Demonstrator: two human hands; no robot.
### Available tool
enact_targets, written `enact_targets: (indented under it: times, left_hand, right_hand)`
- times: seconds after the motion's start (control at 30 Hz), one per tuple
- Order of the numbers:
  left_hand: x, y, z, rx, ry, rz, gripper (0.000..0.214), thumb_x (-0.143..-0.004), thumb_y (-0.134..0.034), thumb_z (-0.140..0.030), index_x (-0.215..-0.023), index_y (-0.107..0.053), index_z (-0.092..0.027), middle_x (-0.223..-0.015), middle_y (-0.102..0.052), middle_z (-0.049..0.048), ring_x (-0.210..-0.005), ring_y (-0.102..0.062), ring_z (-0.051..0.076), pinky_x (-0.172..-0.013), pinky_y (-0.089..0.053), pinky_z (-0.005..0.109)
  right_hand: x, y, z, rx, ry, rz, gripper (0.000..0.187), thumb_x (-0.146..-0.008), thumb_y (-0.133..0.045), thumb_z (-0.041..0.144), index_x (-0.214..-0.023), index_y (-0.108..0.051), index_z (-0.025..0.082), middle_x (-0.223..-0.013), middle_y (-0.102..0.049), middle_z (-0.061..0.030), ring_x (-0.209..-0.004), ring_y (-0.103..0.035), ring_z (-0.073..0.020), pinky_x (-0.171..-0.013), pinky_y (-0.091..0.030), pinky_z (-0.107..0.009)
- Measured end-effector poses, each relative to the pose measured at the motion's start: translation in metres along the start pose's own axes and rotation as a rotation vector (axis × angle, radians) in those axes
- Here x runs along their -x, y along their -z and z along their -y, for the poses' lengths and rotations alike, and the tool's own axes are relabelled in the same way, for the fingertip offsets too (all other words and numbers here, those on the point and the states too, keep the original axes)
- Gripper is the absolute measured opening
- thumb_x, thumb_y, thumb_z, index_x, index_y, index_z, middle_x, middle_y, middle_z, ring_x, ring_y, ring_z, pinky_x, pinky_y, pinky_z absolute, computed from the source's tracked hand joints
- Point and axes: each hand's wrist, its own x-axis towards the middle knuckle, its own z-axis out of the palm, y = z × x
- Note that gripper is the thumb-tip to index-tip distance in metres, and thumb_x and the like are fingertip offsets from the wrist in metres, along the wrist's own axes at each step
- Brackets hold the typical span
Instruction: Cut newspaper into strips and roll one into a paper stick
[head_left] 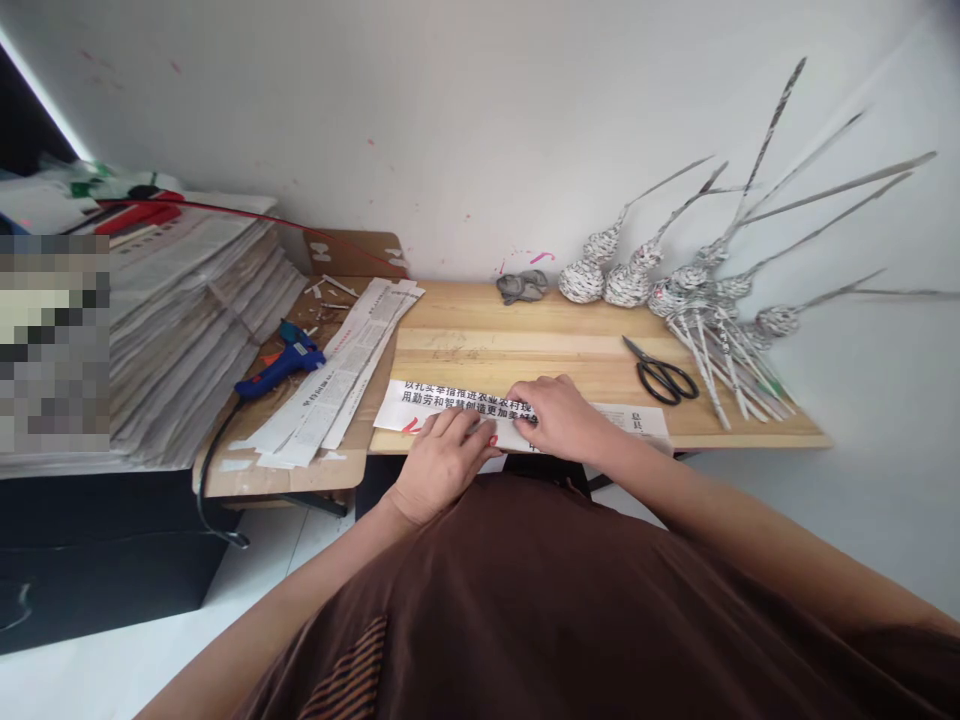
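A newspaper strip [637,420] with large black characters and a bit of red print lies along the front edge of the wooden table. My left hand [441,462] is closed on its near edge, fingers bent over the paper. Close by on the right, my right hand [561,418] pinches the same strip, its thumb and fingers drawn together. The paper between and under my fingers is partly hidden, so any fold there cannot be made out. Black-handled scissors [664,378] rest on the table beyond my right forearm, blades pointing away.
Cut newspaper strips [330,385] and a blue glue gun [281,365] lie on cardboard [349,470] at left, by a tall newspaper stack [202,320]. Woven paper gourds [581,282], rolled paper sticks [705,370] and a grey crumpled cloth [521,287] stand along the wall.
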Motion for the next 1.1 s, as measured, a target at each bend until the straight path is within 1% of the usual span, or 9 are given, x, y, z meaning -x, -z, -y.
enact_targets:
  times: [0.13, 0.27, 0.37, 0.43, 0.53, 0.63, 0.73, 0.9, 1.1]
  left_hand:
    - [-0.005, 0.003, 0.001, -0.043, -0.002, 0.019, 0.027, -0.096, -0.045, -0.036, -0.108, -0.063, -0.02, -0.103, -0.065, 0.008, -0.096, -0.056, 0.022, -0.079, -0.044, 0.035]
    - [-0.016, 0.003, 0.003, -0.077, 0.03, 0.031, 0.019, -0.095, -0.045, -0.023, -0.101, -0.062, -0.019, -0.092, -0.066, 0.0058, -0.088, -0.057, 0.02, -0.072, -0.044, 0.031]
    - [-0.028, 0.006, 0.004, -0.131, 0.116, 0.018, 0.023, -0.094, -0.047, -0.021, -0.114, -0.057, -0.017, -0.093, -0.065, 0.0078, -0.087, -0.057, 0.022, -0.072, -0.045, 0.032]
    - [-0.035, 0.009, 0.006, -0.164, 0.125, -0.017, 0.037, -0.092, -0.051, -0.024, -0.128, -0.051, -0.016, -0.109, -0.064, 0.0122, -0.099, -0.056, 0.026, -0.079, -0.045, 0.037]
    - [-0.042, 0.011, 0.012, -0.142, 0.018, -0.027, 0.036, -0.091, -0.051, -0.024, -0.127, -0.054, -0.017, -0.115, -0.063, 0.0128, -0.109, -0.054, 0.028, -0.093, -0.04, 0.043]
    - [-0.045, 0.01, 0.02, -0.097, -0.075, 0.017, 0.02, -0.093, -0.047, -0.019, -0.104, -0.064, -0.018, -0.088, -0.068, 0.0073, -0.09, -0.058, 0.022, -0.097, -0.036, 0.044]
    - [-0.045, 0.011, 0.024, -0.115, -0.118, 0.065, 0.018, -0.093, -0.047, -0.019, -0.09, -0.065, -0.018, -0.079, -0.065, 0.0056, -0.081, -0.057, 0.021, -0.09, -0.039, 0.041]
    - [-0.044, 0.022, 0.021, -0.191, -0.175, 0.206, 0.014, -0.092, -0.048, -0.017, -0.095, -0.061, -0.015, -0.087, -0.063, 0.0069, -0.082, -0.055, 0.023, -0.077, -0.041, 0.036]
    - [-0.036, 0.031, 0.02, -0.185, -0.249, 0.294, 0.012, -0.092, -0.048, -0.015, -0.095, -0.059, -0.015, -0.089, -0.06, 0.0077, -0.085, -0.054, 0.022, -0.077, -0.041, 0.035]
  right_hand:
    - [-0.001, -0.001, 0.003, 0.018, 0.015, -0.002, 0.019, -0.079, -0.057, 0.016, -0.097, -0.059, 0.019, -0.09, -0.068, -0.0057, -0.085, -0.059, -0.0222, -0.076, -0.035, -0.033]
    - [-0.003, 0.0, 0.003, 0.072, 0.052, -0.002, 0.017, -0.08, -0.054, 0.012, -0.096, -0.058, 0.018, -0.09, -0.066, -0.0078, -0.084, -0.058, -0.0219, -0.075, -0.038, -0.033]
    - [-0.004, 0.002, 0.001, 0.1, 0.085, 0.014, 0.015, -0.083, -0.052, 0.011, -0.096, -0.058, 0.016, -0.091, -0.065, -0.0084, -0.083, -0.058, -0.0217, -0.074, -0.039, -0.033]
    - [-0.004, 0.001, 0.0, 0.11, 0.106, 0.009, 0.015, -0.086, -0.05, 0.011, -0.097, -0.058, 0.016, -0.093, -0.064, -0.0088, -0.084, -0.057, -0.0216, -0.075, -0.039, -0.033]
    - [-0.001, -0.001, -0.001, 0.128, 0.141, -0.013, 0.016, -0.088, -0.047, 0.012, -0.099, -0.058, 0.016, -0.093, -0.063, -0.0087, -0.085, -0.055, -0.0217, -0.077, -0.039, -0.034]
    - [0.002, -0.003, -0.002, 0.125, 0.165, -0.034, 0.017, -0.09, -0.046, 0.012, -0.1, -0.059, 0.016, -0.092, -0.063, -0.0085, -0.084, -0.054, -0.0216, -0.077, -0.039, -0.035]
    - [0.006, -0.004, -0.002, 0.122, 0.155, -0.037, 0.015, -0.092, -0.045, 0.013, -0.097, -0.06, 0.016, -0.091, -0.061, -0.0083, -0.083, -0.052, -0.0211, -0.077, -0.039, -0.034]
    - [0.015, -0.001, -0.002, 0.191, 0.127, -0.019, 0.015, -0.089, -0.048, 0.009, -0.092, -0.061, 0.015, -0.09, -0.06, -0.0086, -0.085, -0.05, -0.0216, -0.077, -0.038, -0.034]
    - [0.034, 0.001, 0.001, 0.236, 0.206, -0.025, 0.017, -0.091, -0.049, 0.01, -0.097, -0.065, 0.014, -0.091, -0.061, -0.0106, -0.089, -0.047, -0.0241, -0.079, -0.037, -0.036]
